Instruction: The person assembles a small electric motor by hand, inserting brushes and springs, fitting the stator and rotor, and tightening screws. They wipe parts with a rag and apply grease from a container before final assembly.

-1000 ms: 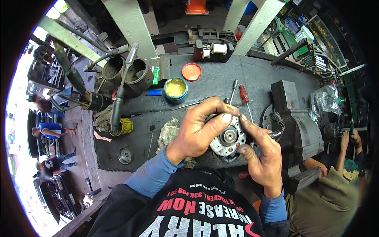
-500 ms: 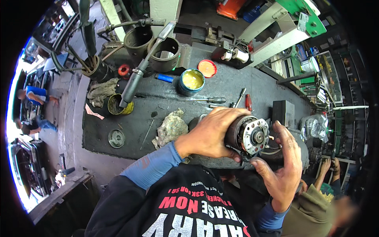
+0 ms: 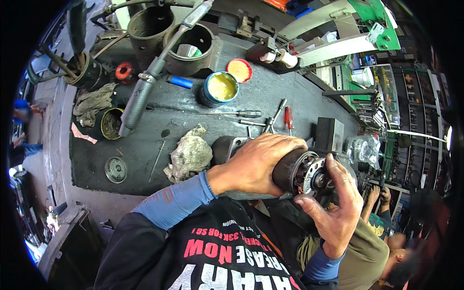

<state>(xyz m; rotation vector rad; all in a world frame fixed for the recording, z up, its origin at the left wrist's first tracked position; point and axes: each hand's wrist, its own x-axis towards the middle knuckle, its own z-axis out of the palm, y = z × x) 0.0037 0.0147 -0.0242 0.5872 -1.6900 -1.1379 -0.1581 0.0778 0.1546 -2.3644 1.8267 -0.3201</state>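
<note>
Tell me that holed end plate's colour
The holed plate is silvery, clearest in the head view.

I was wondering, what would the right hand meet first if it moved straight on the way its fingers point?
Most likely the dark rectangular block just ahead of the right hand, though depth is unclear and it may pass above.

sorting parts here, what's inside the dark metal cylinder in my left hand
At the open end of the dark metal cylinder, a silvery round plate with holes shows, with coppery parts visible behind its edge. Deeper inside cannot be seen: plate and cylinder cover it.
</note>
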